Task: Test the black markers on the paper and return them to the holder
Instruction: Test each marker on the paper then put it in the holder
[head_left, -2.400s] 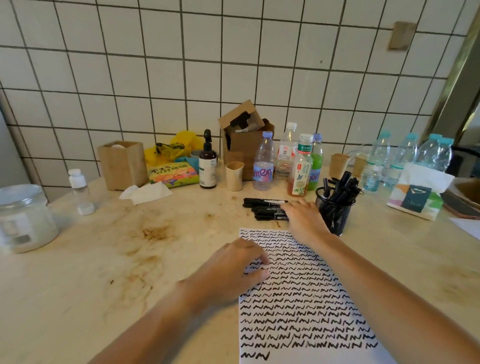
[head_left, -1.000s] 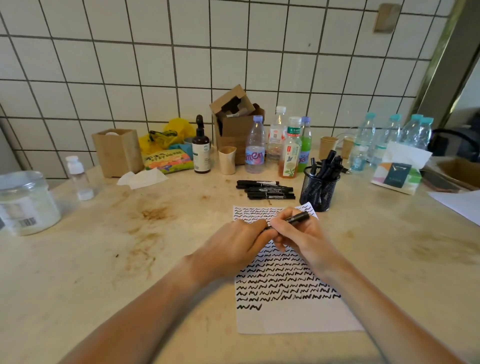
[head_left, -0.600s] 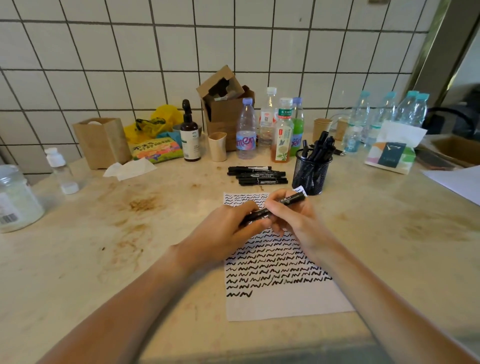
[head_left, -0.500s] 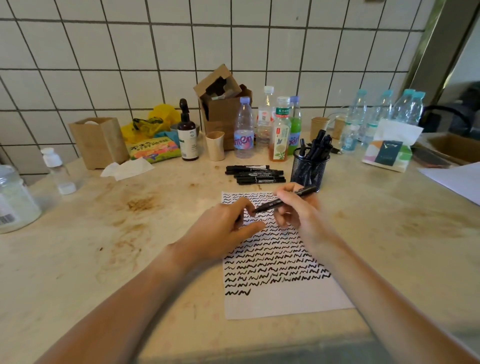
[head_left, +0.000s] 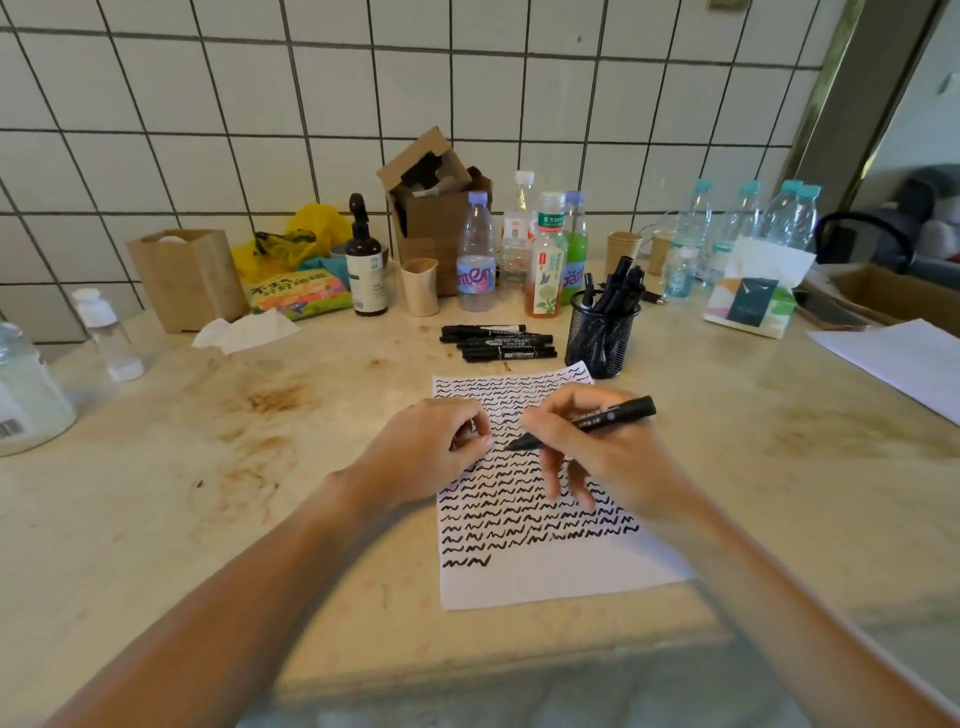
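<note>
A white paper (head_left: 545, 577) covered in rows of black squiggles lies in front of me on the counter. My right hand (head_left: 608, 457) grips an uncapped black marker (head_left: 597, 418) above the paper, its tip pointing left. My left hand (head_left: 431, 457) rests on the paper's left side and pinches the marker's cap (head_left: 471, 432), mostly hidden by the fingers. Several capped black markers (head_left: 498, 343) lie side by side behind the paper. A black mesh holder (head_left: 600, 338) to their right stands full of more markers.
Along the tiled wall stand drink bottles (head_left: 545, 260), a brown pump bottle (head_left: 366, 270), a cardboard box (head_left: 441, 208), paper cups, a wooden box (head_left: 184, 280) and a tissue pack (head_left: 753, 301). A plastic jar (head_left: 26, 395) sits far left. Another sheet (head_left: 904, 358) lies far right.
My right hand took a marker from the row and brought it over the paper. Both hands pulled the cap off; the left hand now holds the cap apart from the marker.
</note>
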